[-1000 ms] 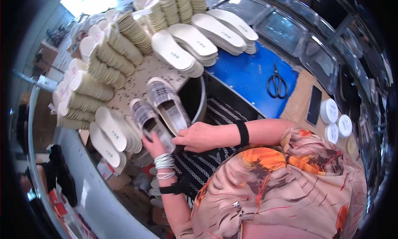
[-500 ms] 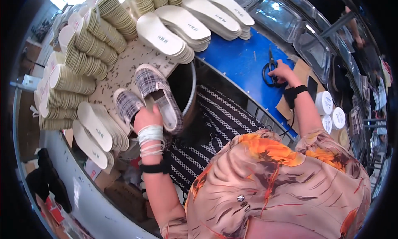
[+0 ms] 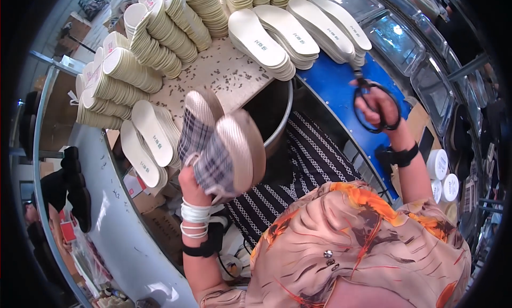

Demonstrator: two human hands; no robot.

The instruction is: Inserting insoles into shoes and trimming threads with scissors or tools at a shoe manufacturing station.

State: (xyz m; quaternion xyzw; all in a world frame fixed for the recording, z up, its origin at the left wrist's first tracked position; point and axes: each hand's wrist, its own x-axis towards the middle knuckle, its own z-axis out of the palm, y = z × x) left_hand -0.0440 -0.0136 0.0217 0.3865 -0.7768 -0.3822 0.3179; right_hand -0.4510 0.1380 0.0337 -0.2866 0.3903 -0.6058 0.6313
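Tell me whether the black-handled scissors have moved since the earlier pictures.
Yes. The black-handled scissors lay flat on the blue work surface; now the right hand holds them lifted above it, nearer the stacked white insoles.

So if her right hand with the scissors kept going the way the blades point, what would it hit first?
Probably the insole stack. The right hand holds the scissors with their tip toward those white insoles, though the height gap is unclear.

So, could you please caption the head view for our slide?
Left hand lifts two plaid slip-on shoes; right hand holds black scissors.
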